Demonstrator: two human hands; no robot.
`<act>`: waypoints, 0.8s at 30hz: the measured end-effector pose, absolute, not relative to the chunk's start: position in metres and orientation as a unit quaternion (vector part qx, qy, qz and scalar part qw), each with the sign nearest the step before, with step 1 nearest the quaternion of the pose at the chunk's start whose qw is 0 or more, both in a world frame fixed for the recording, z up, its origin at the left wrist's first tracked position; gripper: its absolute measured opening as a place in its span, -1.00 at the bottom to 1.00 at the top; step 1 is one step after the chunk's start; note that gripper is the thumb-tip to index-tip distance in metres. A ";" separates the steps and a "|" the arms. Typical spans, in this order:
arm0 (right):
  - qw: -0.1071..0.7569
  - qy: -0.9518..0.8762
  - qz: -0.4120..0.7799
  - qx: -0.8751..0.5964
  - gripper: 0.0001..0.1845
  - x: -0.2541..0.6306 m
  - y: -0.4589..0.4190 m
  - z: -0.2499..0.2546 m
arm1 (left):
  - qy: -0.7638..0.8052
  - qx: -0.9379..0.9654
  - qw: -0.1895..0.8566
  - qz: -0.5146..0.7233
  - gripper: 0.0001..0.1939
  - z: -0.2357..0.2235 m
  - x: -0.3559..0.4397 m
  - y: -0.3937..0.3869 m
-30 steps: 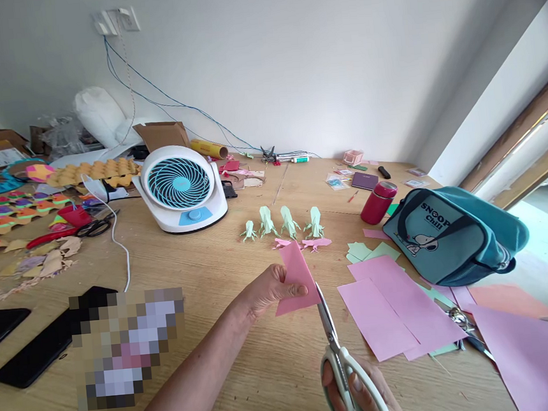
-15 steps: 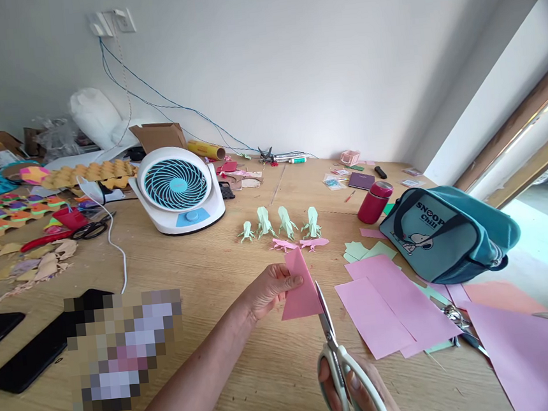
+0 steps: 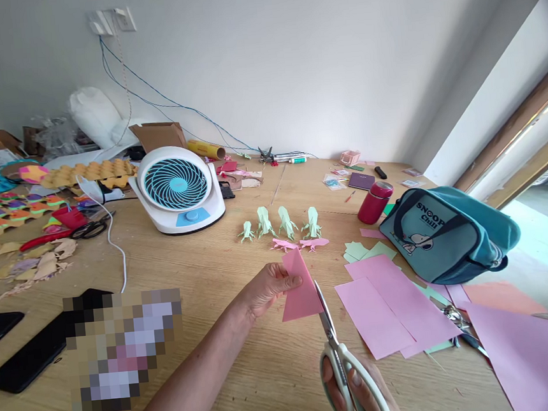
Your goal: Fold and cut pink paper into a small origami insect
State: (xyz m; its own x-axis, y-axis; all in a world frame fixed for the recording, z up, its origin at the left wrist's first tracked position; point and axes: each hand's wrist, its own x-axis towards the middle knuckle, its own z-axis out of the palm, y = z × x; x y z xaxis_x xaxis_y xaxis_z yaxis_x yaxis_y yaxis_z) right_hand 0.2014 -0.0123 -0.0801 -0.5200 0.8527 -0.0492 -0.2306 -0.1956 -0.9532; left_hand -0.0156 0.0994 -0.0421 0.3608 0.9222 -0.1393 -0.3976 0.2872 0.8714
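Observation:
Between thumb and fingers, my left hand [image 3: 272,287] pinches a folded piece of pink paper [image 3: 301,300] above the table. My right hand [image 3: 361,386] is wrapped round the handles of white-handled scissors [image 3: 333,344]. Their blades point up and lie against the paper's right edge; I cannot tell whether they are cutting into it. Just beyond the paper, pink folded-paper insects [image 3: 314,243] rest on the table. Behind these stand several pale green folded-paper insects [image 3: 285,222].
Pink sheets [image 3: 379,314] lie right of the scissors, beside a teal bag [image 3: 442,235] and a red flask [image 3: 374,202]. A white fan [image 3: 176,188] stands at back left. Black-handled scissors [image 3: 89,229] and a white cable [image 3: 124,263] are further left.
My right hand and the scissors have shifted very slightly. The pink paper has tilted a little in my left hand, which otherwise keeps its place.

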 end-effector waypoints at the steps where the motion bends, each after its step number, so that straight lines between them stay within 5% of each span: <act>1: 0.381 -0.501 0.714 -0.305 -0.38 0.201 -0.012 -0.079 | 0.339 0.388 0.727 0.454 -0.71 -0.042 -0.016 0.099; 24: 0.398 -0.481 0.699 -0.347 -0.43 0.199 -0.021 -0.070 | 0.320 0.444 0.730 0.409 -0.71 -0.035 -0.006 0.092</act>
State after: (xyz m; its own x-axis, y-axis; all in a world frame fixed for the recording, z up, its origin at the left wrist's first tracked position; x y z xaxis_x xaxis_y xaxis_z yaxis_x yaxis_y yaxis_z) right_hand 0.1992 -0.0207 -0.0699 -0.4416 0.8914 -0.1019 -0.2232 -0.2192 -0.9498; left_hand -0.0063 0.0916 -0.0349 0.4611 0.8813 -0.1037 -0.3137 0.2712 0.9100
